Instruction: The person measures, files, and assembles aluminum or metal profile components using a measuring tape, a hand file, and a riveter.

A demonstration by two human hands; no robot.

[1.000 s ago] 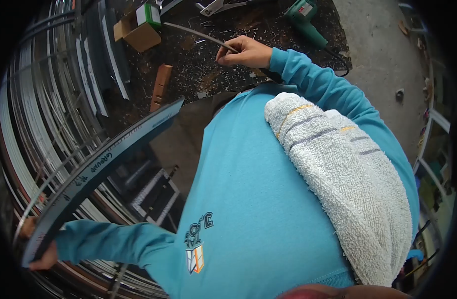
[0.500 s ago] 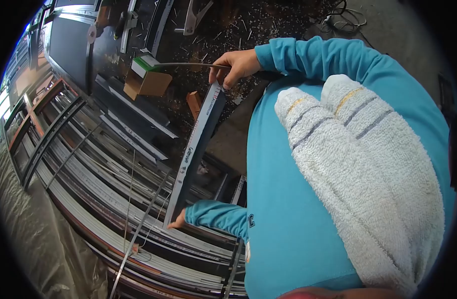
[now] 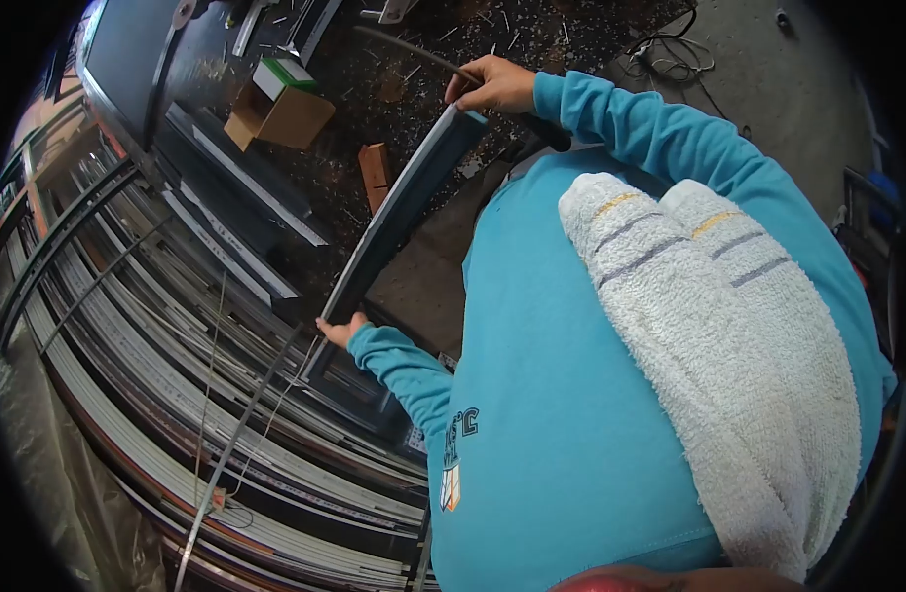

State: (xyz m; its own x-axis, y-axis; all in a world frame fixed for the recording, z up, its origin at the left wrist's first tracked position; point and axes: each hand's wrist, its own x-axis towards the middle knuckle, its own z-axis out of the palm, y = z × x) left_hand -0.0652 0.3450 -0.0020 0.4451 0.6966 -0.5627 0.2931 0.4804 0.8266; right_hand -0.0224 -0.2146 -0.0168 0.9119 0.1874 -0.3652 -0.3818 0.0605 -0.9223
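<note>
A long grey metal profile [image 3: 399,202] slants across in front of my body. My right hand [image 3: 494,85] is closed around its upper end in the view. A thin dark strip [image 3: 414,49] also runs through the right hand's fingers and sticks out past them; its kind I cannot make out. Lower down, my left hand [image 3: 342,328] is closed on the profile's edge near the other end, the thumb apart from the fingers. A darker, dull face of the profile shows towards me.
An open cardboard box [image 3: 280,113] with a green and white carton stands on the dark, chip-strewn worktop, near an orange-brown block [image 3: 375,173]. A rack [image 3: 226,395] of many long metal profiles fills the lower left. A cable [image 3: 670,54] lies coiled on the floor.
The profile has turned, so its printed and handwritten face no longer shows. My left hand has moved up in the view with it, and the dark strip now points up and left.
</note>
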